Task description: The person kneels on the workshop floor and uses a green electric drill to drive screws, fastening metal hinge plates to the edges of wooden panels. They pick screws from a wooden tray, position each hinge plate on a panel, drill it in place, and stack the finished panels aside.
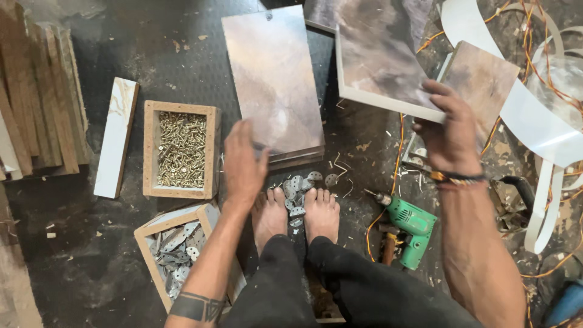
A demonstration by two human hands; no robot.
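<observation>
While the left hand (243, 163) hovered with fingers spread and empty over the near edge of a laminated board (274, 82) on the floor, the right hand (452, 130) gripped a second board (384, 58) by its edge. Loose metal brackets (296, 193) lay by the feet; screw box (181, 149), bracket box (176, 246) and green drill (410, 222) sat untouched. By the look of it, fastening had not begun.

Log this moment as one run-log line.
left hand: open, over metal plates | right hand: grips laminated panel | green drill: on floor
</observation>
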